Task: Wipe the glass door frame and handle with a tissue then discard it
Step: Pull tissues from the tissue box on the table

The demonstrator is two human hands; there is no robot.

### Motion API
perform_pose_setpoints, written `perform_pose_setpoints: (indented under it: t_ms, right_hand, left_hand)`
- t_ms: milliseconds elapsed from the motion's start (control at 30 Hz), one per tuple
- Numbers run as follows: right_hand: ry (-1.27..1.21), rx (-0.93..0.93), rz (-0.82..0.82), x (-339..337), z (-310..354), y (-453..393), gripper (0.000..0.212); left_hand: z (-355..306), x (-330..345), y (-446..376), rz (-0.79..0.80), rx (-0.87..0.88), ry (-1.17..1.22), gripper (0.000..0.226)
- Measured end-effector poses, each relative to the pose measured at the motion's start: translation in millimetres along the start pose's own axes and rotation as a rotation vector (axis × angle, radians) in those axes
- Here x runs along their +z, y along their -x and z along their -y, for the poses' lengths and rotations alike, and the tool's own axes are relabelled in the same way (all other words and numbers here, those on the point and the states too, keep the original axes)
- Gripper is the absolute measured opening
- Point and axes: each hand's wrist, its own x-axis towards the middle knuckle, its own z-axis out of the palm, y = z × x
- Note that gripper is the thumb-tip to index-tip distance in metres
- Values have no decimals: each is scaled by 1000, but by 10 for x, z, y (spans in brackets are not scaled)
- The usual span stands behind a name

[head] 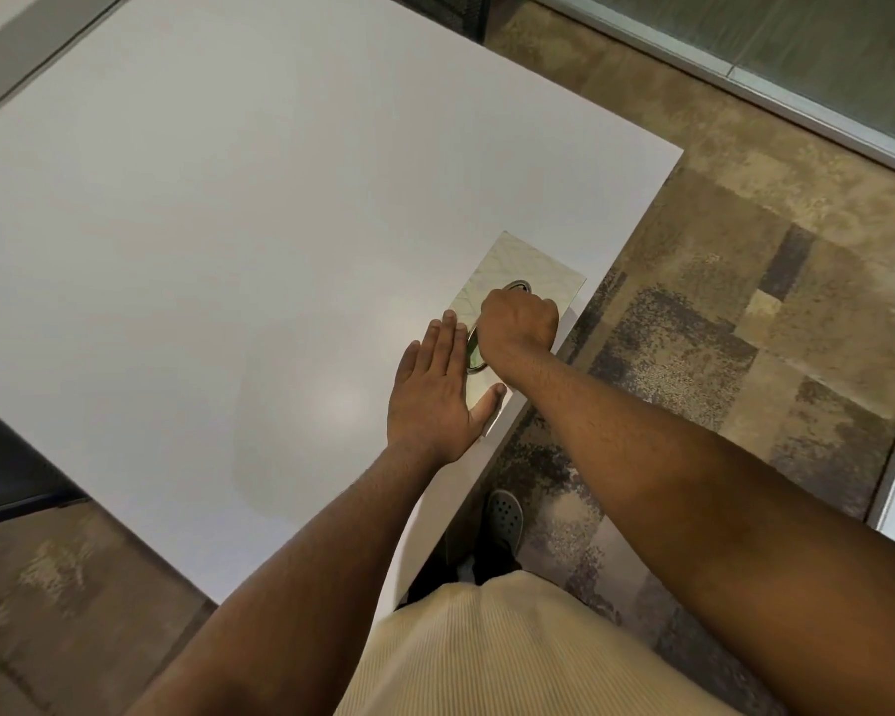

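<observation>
Tissue box (512, 271): flat, pale green-and-cream patterned top with an oval slot; lying on the white table (202, 224), near its right edge.
Left hand (437, 390): fingers extended and held together, palm lying flat, pressing on the box's near end and the table beside it.
Right hand (518, 320): curling into a fist over the slot, fingertips hidden; contents cannot be told.
Floor: patterned carpet (745, 328) lying beside the table.

Bare forearms without sleeves, cream ribbed top (492, 658), grey perforated clog shoe (505, 514), dark trousers (430, 581)
</observation>
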Motion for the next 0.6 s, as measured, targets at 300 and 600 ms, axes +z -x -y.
perform_pose_setpoints:
  t_ms: [300, 600]
  right_hand:
    - [37, -16, -28, 51, -25, 33, 16]
    - [-60, -33, 6, 24, -63, 83, 16]
  left_hand:
    - [-16, -16, -3, 23, -9, -7, 85]
    - [-9, -8, -2, 20, -6, -9, 86]
